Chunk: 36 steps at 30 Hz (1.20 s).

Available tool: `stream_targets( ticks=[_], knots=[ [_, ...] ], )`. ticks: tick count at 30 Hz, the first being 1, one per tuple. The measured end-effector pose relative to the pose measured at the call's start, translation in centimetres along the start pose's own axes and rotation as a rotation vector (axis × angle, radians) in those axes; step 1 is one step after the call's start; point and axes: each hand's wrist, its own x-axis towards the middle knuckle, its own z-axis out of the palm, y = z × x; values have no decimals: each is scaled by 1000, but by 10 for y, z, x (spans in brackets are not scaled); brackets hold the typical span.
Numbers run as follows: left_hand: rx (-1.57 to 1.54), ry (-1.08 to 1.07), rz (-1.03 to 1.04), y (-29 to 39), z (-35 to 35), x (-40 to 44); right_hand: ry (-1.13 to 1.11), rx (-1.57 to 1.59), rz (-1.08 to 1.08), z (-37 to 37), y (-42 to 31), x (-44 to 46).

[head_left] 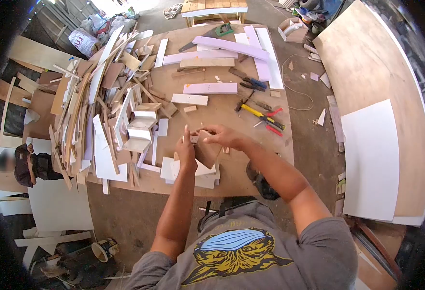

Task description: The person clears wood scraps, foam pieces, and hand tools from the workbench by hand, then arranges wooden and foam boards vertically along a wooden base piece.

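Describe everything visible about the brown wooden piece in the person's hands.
The brown wooden piece looks like a flat board with straight edges and a plain brown face. It is tilted, held in front of the person over the worktable. The right hand grips its upper part, and the left hand is at its left side. Whether its lower end touches the white boards there cannot be told.

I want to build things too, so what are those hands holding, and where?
A brown board. The right hand holds it near its upper end, the left hand at its left side. Some fingers are hidden.
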Motion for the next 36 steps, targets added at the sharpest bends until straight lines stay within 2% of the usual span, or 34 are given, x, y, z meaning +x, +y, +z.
stream_targets(
  ticks=[1, 6, 9, 11, 14, 18, 21, 24, 25, 28, 30, 34, 36],
  knots=[
    [24, 43, -18, -3, 0, -13, 20, -46, 4, 2, 0, -11],
    [-37, -12, 44, -31, -14, -86, 95, -238, 20, 32, 15, -60],
    [-150, -49, 88, -49, -21, -114, 101, -312, -115, 46, 19, -88],
    [-297, -98, 84, -54, -20, -139, 165, -251, -96, 46, 22, -105],
    [-312, -189, 184, -57, -4, -168, 242, -168, -57, 50, 11, -138],
    [-287, -179, 165, -63, 23, -195, 310, -113, -56, 29, 20, -166],
    [-270, -71, 129, -109, 34, -192, 332, -90, 32, 1, -1, -209],
    [-491, 290, -208, -157, 46, -182, 456, 22, 93, -47, -6, -262],
    [-630, 394, -245, -186, 45, -171, 470, -42, 90, -71, 1, -282],
    [-791, 540, -290, -261, 39, -146, 503, -105, 102, -150, 35, -344],
    [-770, 692, -336, -291, 43, -134, 575, -76, 189, -189, 43, -381],
    [-695, 918, -327, -295, 67, -137, 653, -96, 258, -232, 45, -422],
    [-462, 877, -310, -313, 61, -129, 664, -81, 264, -245, 46, -429]
  ],
)
